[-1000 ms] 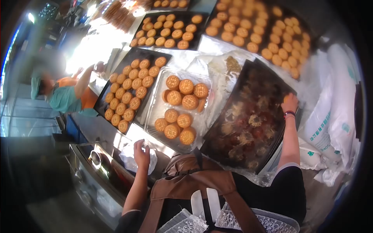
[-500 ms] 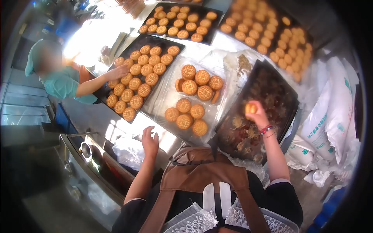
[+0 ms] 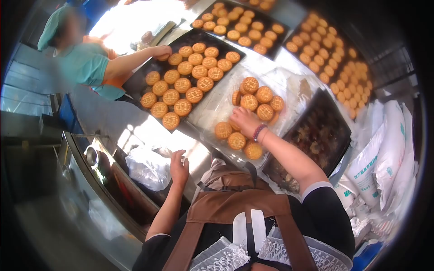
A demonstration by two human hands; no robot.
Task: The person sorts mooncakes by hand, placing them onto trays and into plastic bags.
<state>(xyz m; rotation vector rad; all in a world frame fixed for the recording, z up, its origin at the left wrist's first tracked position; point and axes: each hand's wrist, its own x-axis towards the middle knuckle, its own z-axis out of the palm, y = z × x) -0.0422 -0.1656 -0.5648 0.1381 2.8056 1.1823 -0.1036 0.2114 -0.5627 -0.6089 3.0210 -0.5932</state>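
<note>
My right hand (image 3: 245, 122) reaches across the clear plastic tray (image 3: 205, 131), its fingers curled down over a mooncake in the nearer group. The hand hides most of that mooncake. Around it lie round golden mooncakes with stamped tops, such as one mooncake (image 3: 236, 141) just below the hand. A second, stacked group (image 3: 264, 94) sits at the far side of the same tray. My left hand (image 3: 179, 167) hangs near the table's front edge, fingers loosely bent and apart, holding nothing.
A dark baking tray (image 3: 312, 131) with crumbs lies to the right. Left of the plastic tray, a co-worker's hand (image 3: 162, 52) touches a black tray (image 3: 133, 83) of mooncakes. More full trays stand behind. White sacks (image 3: 375, 153) are piled at right; a plastic bag (image 3: 147, 167) lies lower left.
My right hand has moved left from above the crumb-covered tray, with a mooncake in it, to the plastic tray. The co-worker's hand has moved to the tray's far corner. The view has shifted.
</note>
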